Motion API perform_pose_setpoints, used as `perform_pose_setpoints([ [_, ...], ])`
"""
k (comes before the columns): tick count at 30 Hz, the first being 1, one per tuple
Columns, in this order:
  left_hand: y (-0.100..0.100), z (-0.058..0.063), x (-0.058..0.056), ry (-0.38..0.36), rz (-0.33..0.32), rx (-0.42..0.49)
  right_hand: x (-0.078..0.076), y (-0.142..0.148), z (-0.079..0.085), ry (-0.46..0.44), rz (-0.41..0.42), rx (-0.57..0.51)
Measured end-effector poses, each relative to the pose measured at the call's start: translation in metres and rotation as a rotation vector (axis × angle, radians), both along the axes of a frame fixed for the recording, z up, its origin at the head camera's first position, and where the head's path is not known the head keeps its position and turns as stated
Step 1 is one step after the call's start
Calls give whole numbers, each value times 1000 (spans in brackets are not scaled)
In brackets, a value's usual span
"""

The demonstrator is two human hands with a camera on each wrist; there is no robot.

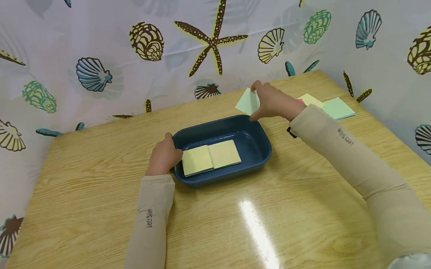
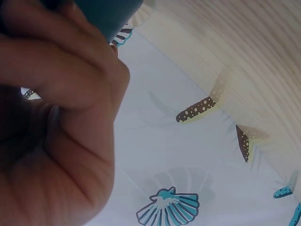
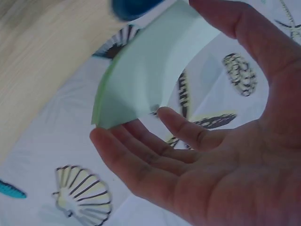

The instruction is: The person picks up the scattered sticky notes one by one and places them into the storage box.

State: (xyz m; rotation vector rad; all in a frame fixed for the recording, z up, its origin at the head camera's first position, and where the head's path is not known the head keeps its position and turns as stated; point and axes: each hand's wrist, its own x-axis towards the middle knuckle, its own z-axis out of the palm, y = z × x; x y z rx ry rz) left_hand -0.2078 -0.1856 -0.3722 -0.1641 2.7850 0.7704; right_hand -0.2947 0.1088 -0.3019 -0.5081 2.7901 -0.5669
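My left hand (image 1: 163, 155) grips the left rim of a dark blue oblong tray (image 1: 224, 179) on the table, thumb on the inner side. Inside the tray, two pale yellow sticky note pads (image 1: 197, 160) lie side by side toward the left; the tray's right part shows bare floor. Above the tray's back right corner, my right hand (image 1: 273, 101) holds a pale green sticky note pad (image 1: 248, 101) between thumb and fingers. In the right wrist view this pad (image 3: 141, 70) bends into a curve. The left wrist view shows curled fingers (image 2: 70, 61) against the tray (image 2: 110, 19).
To the right, partly behind the right forearm, lie a yellow sticky pad (image 1: 312, 100), a light green pad (image 1: 338, 108) and something pink (image 1: 300, 100). A small black item (image 1: 291, 132) peeks out beside the sleeve. Shell-patterned cloth (image 1: 111, 41) rises behind the wooden table (image 1: 101, 167).
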Motion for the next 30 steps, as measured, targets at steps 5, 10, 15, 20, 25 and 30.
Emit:
perform_pose_setpoints([
  [5,-1,2,-1,-9,7,4,16,-22,12,-35,80,23],
  [10,-1,4,-1,-15,9,9,27,-41,13,-59,192,65],
  [15,-1,4,-1,-20,6,12,31,-53,6,-62,299,127],
  [20,-1,5,-1,-15,3,7,34,-64,-6,-67,394,236],
  [25,-2,5,-1,-16,4,6,38,-77,-17,-116,461,374],
  [30,-2,3,-2,-20,8,7,41,-89,-27,-95,483,485],
])
